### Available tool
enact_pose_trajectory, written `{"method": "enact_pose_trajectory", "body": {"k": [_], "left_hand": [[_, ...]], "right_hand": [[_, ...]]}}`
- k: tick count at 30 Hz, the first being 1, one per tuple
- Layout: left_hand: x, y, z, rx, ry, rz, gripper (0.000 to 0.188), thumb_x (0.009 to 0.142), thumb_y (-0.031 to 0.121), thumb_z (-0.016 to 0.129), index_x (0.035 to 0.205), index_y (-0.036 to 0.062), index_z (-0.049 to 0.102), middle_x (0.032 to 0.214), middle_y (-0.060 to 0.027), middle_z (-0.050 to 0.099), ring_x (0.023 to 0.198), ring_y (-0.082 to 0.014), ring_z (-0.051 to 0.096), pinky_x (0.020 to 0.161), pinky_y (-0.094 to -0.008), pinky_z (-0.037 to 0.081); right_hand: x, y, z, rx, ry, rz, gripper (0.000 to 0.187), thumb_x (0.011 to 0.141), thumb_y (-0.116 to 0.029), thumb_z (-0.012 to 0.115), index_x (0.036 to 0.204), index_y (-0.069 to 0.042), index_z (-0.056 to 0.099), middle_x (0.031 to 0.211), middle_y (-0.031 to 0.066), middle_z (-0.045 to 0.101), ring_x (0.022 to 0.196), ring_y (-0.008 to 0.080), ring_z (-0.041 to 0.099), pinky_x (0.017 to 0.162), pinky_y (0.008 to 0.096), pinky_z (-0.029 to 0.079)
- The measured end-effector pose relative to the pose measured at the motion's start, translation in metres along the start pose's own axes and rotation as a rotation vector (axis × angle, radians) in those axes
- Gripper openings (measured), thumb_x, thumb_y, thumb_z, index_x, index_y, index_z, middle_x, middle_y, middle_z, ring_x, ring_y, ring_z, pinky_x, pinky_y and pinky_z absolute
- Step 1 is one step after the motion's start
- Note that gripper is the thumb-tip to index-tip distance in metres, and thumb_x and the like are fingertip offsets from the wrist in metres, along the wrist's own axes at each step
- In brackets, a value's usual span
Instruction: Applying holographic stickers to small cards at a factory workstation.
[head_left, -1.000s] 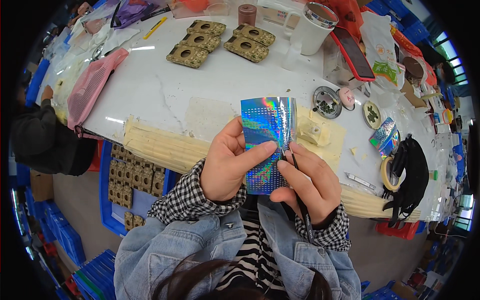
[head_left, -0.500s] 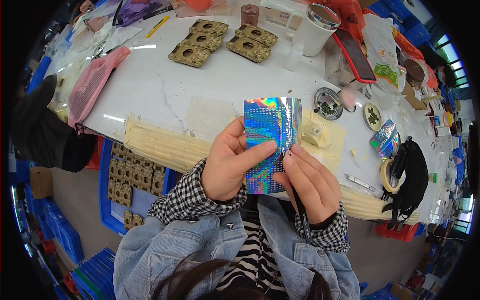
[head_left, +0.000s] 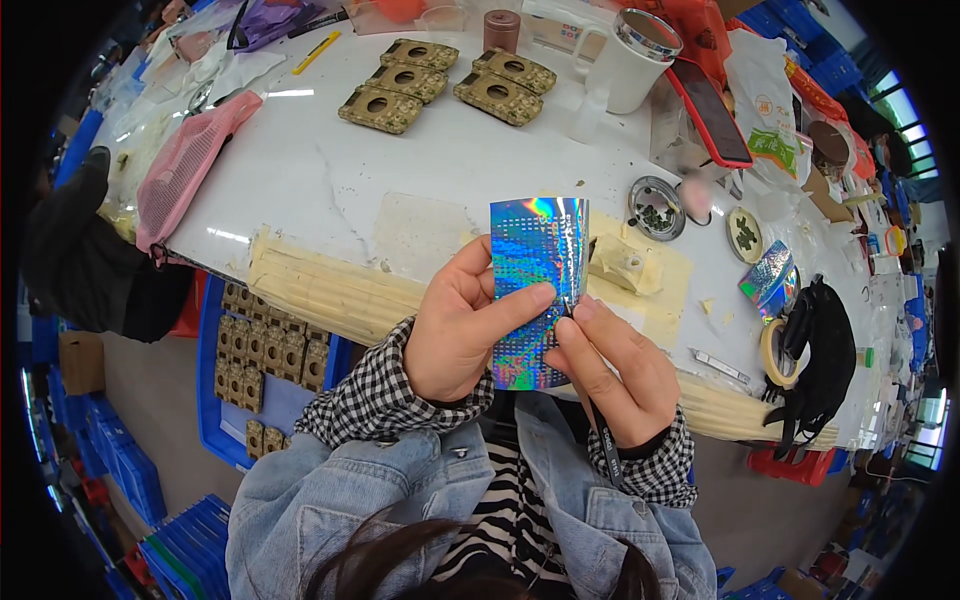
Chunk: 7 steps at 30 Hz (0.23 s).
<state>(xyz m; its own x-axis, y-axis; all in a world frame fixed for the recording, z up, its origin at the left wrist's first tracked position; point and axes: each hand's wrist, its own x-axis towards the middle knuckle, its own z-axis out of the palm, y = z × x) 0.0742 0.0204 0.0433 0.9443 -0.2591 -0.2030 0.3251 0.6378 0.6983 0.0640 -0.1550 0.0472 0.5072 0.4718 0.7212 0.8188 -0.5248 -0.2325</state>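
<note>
A shiny holographic sticker sheet (head_left: 525,250) with rows of small marks is held upright in my left hand (head_left: 455,325), thumb across its front. Its right edge curls back. My right hand (head_left: 625,375) is closed on slim black tweezers (head_left: 606,445), whose fingertip end meets the sheet's right side near my left thumb. The very tips of the tweezers are too small to make out. Just behind the sheet, a block wrapped in cream tape (head_left: 625,262) sits on the white table (head_left: 330,180).
Several camouflage toy tank hulls (head_left: 380,108) stand at the back; more lie in a blue tray (head_left: 212,400) below left. On the right are a white mug (head_left: 612,80), red-cased phone (head_left: 712,115), round dish (head_left: 656,208), tape roll (head_left: 782,355), silver blade (head_left: 720,366) and black pouch (head_left: 828,340).
The sheet's right edge has bent further back, so it looks narrower. My right fingers have shifted slightly left against it. My left hand has barely moved.
</note>
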Motion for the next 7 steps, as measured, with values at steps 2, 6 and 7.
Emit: {"method": "enact_pose_trajectory", "body": {"k": [2, 6, 7], "left_hand": [[-0.0004, 0.0002, 0.0002, -0.003, -0.001, 0.0, 0.035, 0.087, -0.003, 0.06, 0.121, 0.0006, 0.048, 0.107, -0.0088, 0.064, 0.096, -0.0129, 0.063, 0.085, -0.0263, 0.051], [-0.0002, -0.0024, -0.0019, 0.002, -0.005, 0.013, 0.036, 0.087, -0.003, 0.06, 0.121, 0.0011, 0.048, 0.108, -0.0086, 0.064, 0.096, -0.0129, 0.063, 0.085, -0.0265, 0.051], [0.0001, -0.0026, -0.0027, 0.008, -0.004, 0.013, 0.037, 0.087, -0.003, 0.06, 0.122, 0.0013, 0.048, 0.108, -0.0085, 0.064, 0.096, -0.013, 0.063, 0.085, -0.0266, 0.051]], "right_hand": [[-0.0003, -0.0001, -0.0003, 0.004, -0.003, 0.005, 0.035, 0.07, -0.004, 0.077, 0.102, 0.004, 0.067, 0.098, 0.0163, 0.065, 0.093, 0.0296, 0.066, 0.077, 0.0347, 0.058], [-0.0016, -0.0012, 0.0, 0.008, -0.002, 0.015, 0.035, 0.07, -0.004, 0.077, 0.103, 0.004, 0.067, 0.098, 0.0166, 0.065, 0.093, 0.0296, 0.066, 0.077, 0.0347, 0.058], [-0.0025, -0.0007, 0.0007, 0.009, 0.0, 0.015, 0.035, 0.07, -0.004, 0.077, 0.103, 0.004, 0.067, 0.098, 0.0166, 0.065, 0.093, 0.0298, 0.066, 0.077, 0.0345, 0.057]]}}
